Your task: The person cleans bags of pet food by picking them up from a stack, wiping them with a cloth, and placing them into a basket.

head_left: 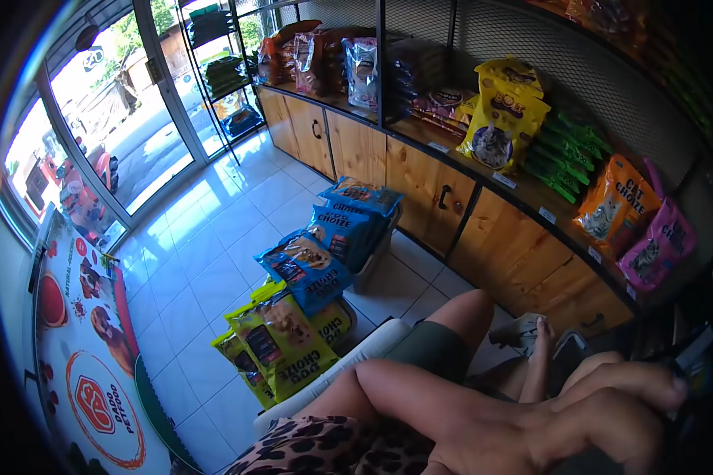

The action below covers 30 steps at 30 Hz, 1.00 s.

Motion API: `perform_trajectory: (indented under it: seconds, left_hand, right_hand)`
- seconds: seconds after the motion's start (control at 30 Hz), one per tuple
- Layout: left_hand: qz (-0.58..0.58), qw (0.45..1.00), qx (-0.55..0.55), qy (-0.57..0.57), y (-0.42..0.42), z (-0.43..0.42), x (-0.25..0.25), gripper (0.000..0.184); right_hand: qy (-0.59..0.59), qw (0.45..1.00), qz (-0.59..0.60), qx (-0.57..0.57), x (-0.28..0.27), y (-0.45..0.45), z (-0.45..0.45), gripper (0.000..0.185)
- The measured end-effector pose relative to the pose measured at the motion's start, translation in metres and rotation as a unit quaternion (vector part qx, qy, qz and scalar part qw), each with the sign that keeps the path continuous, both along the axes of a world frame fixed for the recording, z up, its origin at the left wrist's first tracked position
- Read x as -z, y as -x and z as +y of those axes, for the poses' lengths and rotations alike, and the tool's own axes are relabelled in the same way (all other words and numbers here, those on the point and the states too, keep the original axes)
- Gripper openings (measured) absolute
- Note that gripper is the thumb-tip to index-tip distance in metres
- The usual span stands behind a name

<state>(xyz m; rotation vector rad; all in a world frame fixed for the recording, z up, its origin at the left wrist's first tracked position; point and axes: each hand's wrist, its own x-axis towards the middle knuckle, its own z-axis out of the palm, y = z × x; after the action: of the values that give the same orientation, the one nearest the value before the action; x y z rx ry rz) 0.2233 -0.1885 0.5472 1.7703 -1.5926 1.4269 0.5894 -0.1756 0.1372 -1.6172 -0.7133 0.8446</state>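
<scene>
My left hand [554, 423] reaches across the lower right, the bare arm bent at the elbow. Its fingers are curled, with their tips near the dark right edge of the view. A dim grey-blue shape lies close beyond the fingertips, too dark to name. Whatever the fingers hold, if anything, is hidden. Behind the hand, a grey item [519, 334] and a rounded pale-edged object [570, 346] show in part. Leopard-print cloth [325, 447] and a knee below dark green shorts [424, 348] are near the arm. My right hand cannot be made out.
Green dog food bags [285, 340] and blue ones [305, 269] stand beyond a pale padded edge [333, 372]. Wooden cabinets [420, 186] with shelves carry a yellow bag [503, 115] and an orange bag [616, 202]. A pet food sign [95, 348] stands left, near glass doors [170, 103].
</scene>
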Motion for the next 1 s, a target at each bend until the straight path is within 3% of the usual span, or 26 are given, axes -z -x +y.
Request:
perform_trajectory:
  seconds: [0.03,0.13,0.17,0.33,0.43,0.53,0.57,0.6,0.67,0.73,0.83,1.0]
  left_hand:
    - [0.001,1.000,-0.002,0.000,-0.004,-0.001,-0.001,0.060]
    - [-0.234,0.971,-0.028,0.050,-0.035,-0.006,-0.007,0.062]
    - [-0.310,0.948,-0.035,0.068,-0.041,-0.007,-0.006,0.063]
    - [-0.287,0.948,-0.087,0.109,-0.048,-0.009,0.017,0.061]
    - [-0.266,0.946,-0.127,0.136,-0.076,-0.017,0.039,0.059]
    - [-0.244,0.942,-0.161,0.166,-0.058,-0.015,0.047,0.058]
    - [-0.236,0.940,-0.172,0.176,-0.071,-0.018,0.055,0.057]
    - [-0.229,0.937,-0.184,0.187,-0.056,-0.018,0.057,0.057]
    - [-0.215,0.931,-0.209,0.205,-0.077,-0.027,0.073,0.056]
    - [-0.201,0.925,-0.233,0.223,-0.078,-0.028,0.081,0.055]
    - [-0.178,0.915,-0.263,0.248,-0.043,-0.018,0.080,0.055]
    - [-0.138,0.903,-0.291,0.285,0.003,-0.027,0.095,0.054]
  right_hand:
    - [0.000,1.000,0.000,-0.002,0.000,-0.011,0.006,0.030]
    - [0.003,1.000,0.001,-0.004,-0.030,-0.024,0.016,0.030]
    - [0.005,1.000,0.000,-0.003,-0.013,0.008,0.016,0.030]
    - [0.013,1.000,-0.005,-0.006,-0.014,-0.054,0.018,0.029]
    - [0.016,1.000,-0.005,-0.010,0.021,-0.159,0.006,0.029]
    - [0.020,1.000,-0.006,-0.007,-0.005,-0.127,0.009,0.029]
    - [0.023,1.000,-0.006,-0.006,0.013,-0.151,0.014,0.029]
    - [0.025,1.000,-0.007,-0.005,-0.012,-0.129,0.013,0.029]
    - [0.028,1.000,-0.009,-0.007,0.022,-0.218,0.000,0.029]
    - [0.030,0.999,-0.010,-0.007,0.000,-0.243,-0.008,0.029]
    - [0.031,0.999,-0.012,-0.003,-0.026,-0.087,0.029,0.029]
    - [0.025,0.999,-0.019,0.025,-0.011,-0.055,-0.005,0.028]
